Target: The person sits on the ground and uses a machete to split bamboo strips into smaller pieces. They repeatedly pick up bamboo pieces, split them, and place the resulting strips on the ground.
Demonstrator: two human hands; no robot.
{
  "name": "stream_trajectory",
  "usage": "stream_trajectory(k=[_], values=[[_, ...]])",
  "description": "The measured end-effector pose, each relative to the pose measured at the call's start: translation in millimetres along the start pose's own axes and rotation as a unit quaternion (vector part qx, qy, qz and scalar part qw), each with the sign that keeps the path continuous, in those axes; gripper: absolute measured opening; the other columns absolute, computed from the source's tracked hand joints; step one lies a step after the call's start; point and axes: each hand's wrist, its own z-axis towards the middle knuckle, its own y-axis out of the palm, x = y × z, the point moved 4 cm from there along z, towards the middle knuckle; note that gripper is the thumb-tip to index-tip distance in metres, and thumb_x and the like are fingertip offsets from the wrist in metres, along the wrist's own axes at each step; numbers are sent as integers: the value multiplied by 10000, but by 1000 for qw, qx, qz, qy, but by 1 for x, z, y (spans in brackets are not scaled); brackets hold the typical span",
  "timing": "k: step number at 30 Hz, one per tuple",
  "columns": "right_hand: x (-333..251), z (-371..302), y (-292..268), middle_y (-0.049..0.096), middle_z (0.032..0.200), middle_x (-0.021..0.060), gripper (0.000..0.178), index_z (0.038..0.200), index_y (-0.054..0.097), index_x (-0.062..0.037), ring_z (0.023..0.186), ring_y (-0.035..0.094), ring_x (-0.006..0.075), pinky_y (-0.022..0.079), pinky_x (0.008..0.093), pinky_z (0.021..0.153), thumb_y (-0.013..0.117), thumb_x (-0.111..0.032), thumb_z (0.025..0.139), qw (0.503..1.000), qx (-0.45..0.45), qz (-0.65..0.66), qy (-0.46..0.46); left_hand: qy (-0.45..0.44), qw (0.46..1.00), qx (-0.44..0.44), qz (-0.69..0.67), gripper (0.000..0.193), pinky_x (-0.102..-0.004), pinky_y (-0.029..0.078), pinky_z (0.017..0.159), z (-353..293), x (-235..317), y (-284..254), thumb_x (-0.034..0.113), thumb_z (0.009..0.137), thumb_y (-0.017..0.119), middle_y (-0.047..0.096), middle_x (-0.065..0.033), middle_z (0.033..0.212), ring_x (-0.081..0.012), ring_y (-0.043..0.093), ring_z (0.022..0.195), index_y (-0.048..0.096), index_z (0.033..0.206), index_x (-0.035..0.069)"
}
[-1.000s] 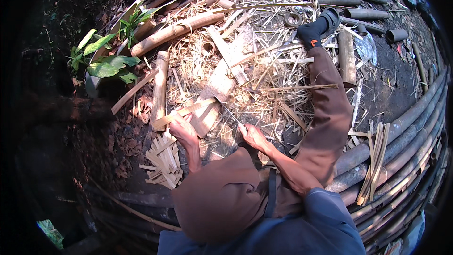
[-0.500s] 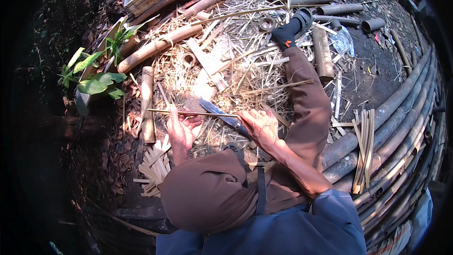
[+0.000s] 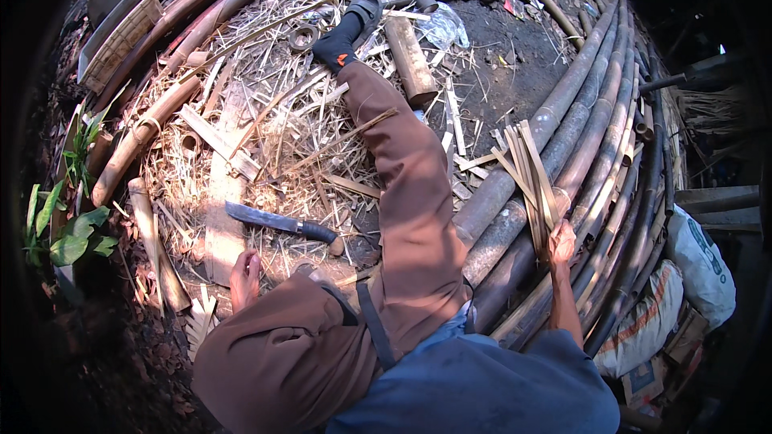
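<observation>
My right hand (image 3: 561, 243) is reached out to the right, its fingers closed around the lower end of a bundle of pale split bamboo strips (image 3: 532, 177). The strips fan out upward across the long bamboo poles (image 3: 515, 229). Beside my bent left knee is my left hand (image 3: 244, 277), its fingers curled in and nothing visible in them; the knee partly covers the wrist. A machete (image 3: 272, 219) with a dark handle lies on the ground ahead of that hand, near a flat board (image 3: 221, 233). My outstretched right leg lies between the machete and the poles.
Bamboo shavings (image 3: 281, 141) cover the ground ahead. A thick bamboo piece (image 3: 410, 60) lies by my right foot, and a roll of tape (image 3: 303, 38) on its other side. More poles curve along the back. White sacks (image 3: 698, 265) stand at right, leafy plants (image 3: 76, 237) at left.
My right hand has moved right, from the thin strip to the bundle on the poles. That strip is no longer visible in my hands. My left hand has curled, and the view has swung right.
</observation>
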Motion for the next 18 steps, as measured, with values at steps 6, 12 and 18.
stream_trajectory(k=[6,12,18], values=[[-150,37,-17,538,1132,277,361,1274,515,10,1047,553,439,452,485,889,457,-192,980,985,63,55,-154,-27,986,59,153,378,-356,495,753,-27,-9,-59,267,938,534,673,-171,880,-225,633,816,604,1154,-35],[-405,-15,-50,610,1077,182,262,1145,599,18,944,602,302,472,373,843,462,-142,990,863,-159,415,-243,98,956,213,178,239,-392,503,677,-1,5,-93,202,893,586,654,-198,837,-340,643,757,616,936,-30],[-527,-166,97,581,1047,251,386,1225,522,-7,941,592,420,482,456,788,589,-230,918,709,-403,228,-532,55,798,501,330,115,-417,480,756,-8,-102,-200,67,815,635,586,-187,861,-335,593,833,618,911,6]])
